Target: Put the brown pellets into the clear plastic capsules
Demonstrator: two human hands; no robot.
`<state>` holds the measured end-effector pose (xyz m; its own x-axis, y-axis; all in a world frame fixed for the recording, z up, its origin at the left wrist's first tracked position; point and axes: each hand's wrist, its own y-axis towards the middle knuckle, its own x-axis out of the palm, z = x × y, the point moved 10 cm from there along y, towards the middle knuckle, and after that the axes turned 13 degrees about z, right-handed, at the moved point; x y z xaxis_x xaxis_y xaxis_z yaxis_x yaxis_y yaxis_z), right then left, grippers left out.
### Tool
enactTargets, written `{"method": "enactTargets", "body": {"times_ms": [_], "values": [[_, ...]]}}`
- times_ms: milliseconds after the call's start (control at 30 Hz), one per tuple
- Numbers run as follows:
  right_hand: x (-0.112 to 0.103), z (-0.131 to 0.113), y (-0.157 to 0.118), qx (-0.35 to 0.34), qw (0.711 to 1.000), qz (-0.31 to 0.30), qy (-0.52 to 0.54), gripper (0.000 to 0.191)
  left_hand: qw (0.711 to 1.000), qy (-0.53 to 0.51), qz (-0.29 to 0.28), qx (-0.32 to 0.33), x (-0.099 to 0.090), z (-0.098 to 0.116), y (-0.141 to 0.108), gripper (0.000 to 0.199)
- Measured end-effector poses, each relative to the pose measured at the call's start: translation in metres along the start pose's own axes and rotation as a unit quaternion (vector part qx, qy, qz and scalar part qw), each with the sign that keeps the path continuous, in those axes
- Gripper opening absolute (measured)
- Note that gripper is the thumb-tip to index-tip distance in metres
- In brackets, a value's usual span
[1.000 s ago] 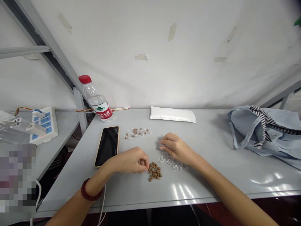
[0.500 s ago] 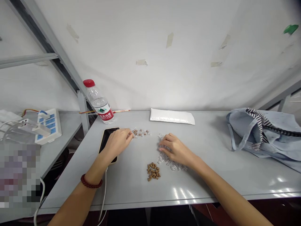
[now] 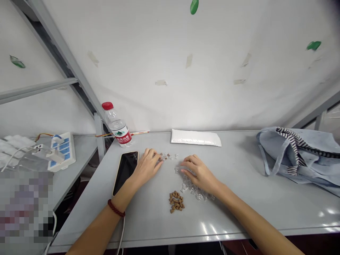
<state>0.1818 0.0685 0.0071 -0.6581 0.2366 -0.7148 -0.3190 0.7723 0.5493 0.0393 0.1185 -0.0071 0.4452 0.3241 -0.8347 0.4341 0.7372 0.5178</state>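
Note:
My left hand (image 3: 147, 165) lies low over a small group of clear plastic pieces with brown bits in them (image 3: 165, 156). Its fingers are bent and apart, and they hide part of that group. On the right, my right hand (image 3: 198, 174) rests over a pile of clear plastic pieces (image 3: 198, 192), fingers curved with a gap between thumb and forefinger. One loose clear piece (image 3: 176, 170) lies at its fingertips; I see no firm grip on it. Nearer the front edge sits a small heap of brown pellets (image 3: 176, 202), touched by neither hand.
A phone (image 3: 124, 171) on a cable lies left of my left hand. Behind stand a red-capped water bottle (image 3: 120, 132) and a flat white packet (image 3: 196, 137). A blue cloth bag (image 3: 305, 152) is at the right, a power strip (image 3: 63, 152) at the left.
My left hand has moved right, off the phone and over the filled pieces, its fingers spreading. The right hand stays by the pile; a clear piece now shows left of its fingertips. The view has tilted up.

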Motion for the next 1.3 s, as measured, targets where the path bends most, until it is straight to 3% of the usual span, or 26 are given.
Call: {"method": "enactTargets", "body": {"times_ms": [100,300,467,667,800,900,967,1033,1067,1133,1233,1300], "values": [[0.008,0.003,0.005,0.012,1.0,-0.009,-0.004,0.03,1.0,-0.014,-0.006,0.004,0.003,0.004,0.0,0.014],[0.037,0.009,0.019,0.042,0.991,-0.118,-0.05,0.052,0.999,-0.041,0.003,-0.003,-0.004,0.01,0.001,0.011],[0.055,0.003,0.028,0.051,0.988,-0.131,-0.067,0.08,0.998,-0.062,-0.01,-0.012,-0.002,0.008,0.0,0.01],[0.062,0.0,0.029,0.067,0.989,-0.107,-0.082,0.079,0.998,-0.059,-0.022,-0.012,0.005,0.007,-0.002,0.01],[0.06,0.0,0.026,0.081,0.987,-0.119,-0.073,0.08,0.997,-0.076,0.0,-0.023,-0.003,0.005,0.0,0.008],[0.057,0.004,0.025,0.088,0.986,-0.122,-0.07,0.072,0.986,-0.124,0.03,-0.105,-0.019,-0.012,0.002,0.012],[0.057,0.008,0.024,0.094,0.986,-0.124,-0.062,0.067,0.963,-0.173,-0.016,-0.206,-0.015,-0.028,-0.004,0.018],[0.056,0.011,0.024,0.097,0.985,-0.128,-0.055,0.065,0.925,-0.222,-0.138,-0.275,0.004,-0.026,-0.017,0.023],[0.056,0.012,0.024,0.098,0.985,-0.131,-0.053,0.065,0.908,-0.235,-0.193,-0.288,0.013,-0.02,-0.024,0.023],[0.057,0.012,0.024,0.096,0.984,-0.138,-0.05,0.067,0.889,-0.252,-0.252,-0.289,0.024,-0.006,-0.032,0.02],[0.055,0.01,0.024,0.094,0.986,-0.135,-0.037,0.06,0.867,-0.34,-0.24,-0.275,0.029,0.014,-0.028,0.023],[0.053,0.012,0.023,0.108,0.986,-0.121,-0.027,0.052,0.865,-0.367,-0.195,-0.28,0.027,0.01,-0.02,0.031]]}}
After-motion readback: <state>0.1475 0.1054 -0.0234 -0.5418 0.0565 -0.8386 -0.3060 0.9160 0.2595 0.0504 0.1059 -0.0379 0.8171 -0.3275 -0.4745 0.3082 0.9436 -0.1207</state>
